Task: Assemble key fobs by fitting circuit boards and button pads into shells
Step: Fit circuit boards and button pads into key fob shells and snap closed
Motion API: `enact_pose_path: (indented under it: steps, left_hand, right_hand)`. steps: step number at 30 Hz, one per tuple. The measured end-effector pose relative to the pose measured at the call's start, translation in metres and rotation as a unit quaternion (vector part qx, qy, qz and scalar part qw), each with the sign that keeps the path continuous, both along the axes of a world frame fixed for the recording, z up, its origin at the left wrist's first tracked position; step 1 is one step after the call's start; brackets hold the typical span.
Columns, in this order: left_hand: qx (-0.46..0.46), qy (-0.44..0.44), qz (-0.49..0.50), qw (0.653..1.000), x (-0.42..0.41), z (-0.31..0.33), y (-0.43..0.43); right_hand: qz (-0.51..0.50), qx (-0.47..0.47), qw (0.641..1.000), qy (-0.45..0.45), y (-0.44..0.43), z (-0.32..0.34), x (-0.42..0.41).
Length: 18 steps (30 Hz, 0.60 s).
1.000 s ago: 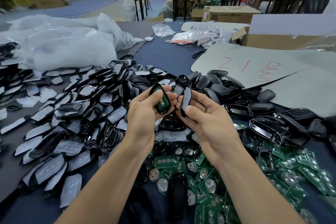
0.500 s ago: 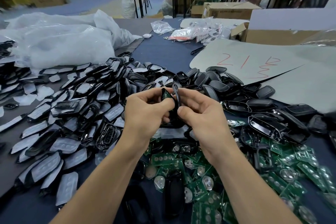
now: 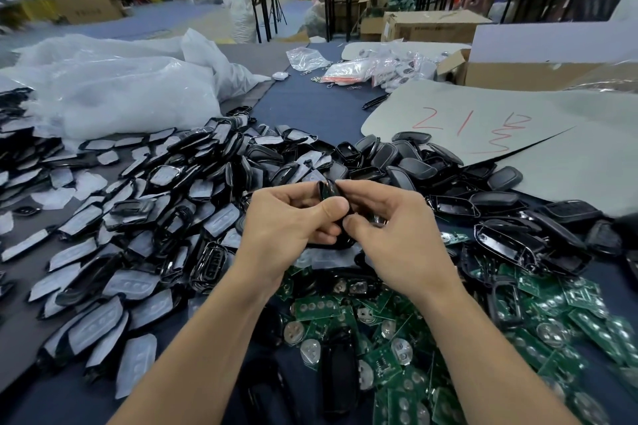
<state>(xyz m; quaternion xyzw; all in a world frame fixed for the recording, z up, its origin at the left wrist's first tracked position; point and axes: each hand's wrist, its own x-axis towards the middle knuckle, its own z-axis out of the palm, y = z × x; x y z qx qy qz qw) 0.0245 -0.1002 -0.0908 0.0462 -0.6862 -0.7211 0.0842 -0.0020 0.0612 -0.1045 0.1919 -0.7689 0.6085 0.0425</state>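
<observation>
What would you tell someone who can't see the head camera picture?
The left hand and right hand hold a black key fob together over a table. Black shells are heaped on the left, green circuit boards lie near the arms, and a grey sheet with red writing lies on the right.

Shell halves (image 3: 327, 190) now together

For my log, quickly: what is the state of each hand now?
Left hand: closed, pinching the black key fob shell.
Right hand: closed, pinching the same shell.
</observation>
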Motion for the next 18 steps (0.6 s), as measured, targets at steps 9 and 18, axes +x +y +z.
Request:
enact_pose_path:
  steps: [9,18]
  left_hand:
    - [0.027,-0.019,-0.034,0.999,0.002,-0.001,-0.003]
    - [-0.117,0.031,0.087,0.989,-0.001,-0.011,0.003]
  right_hand:
    - [-0.024,0.085,0.994,0.062,0.003,0.007,0.008]
    - [-0.064,0.149,0.982,0.096,-0.003,0.006,0.014]
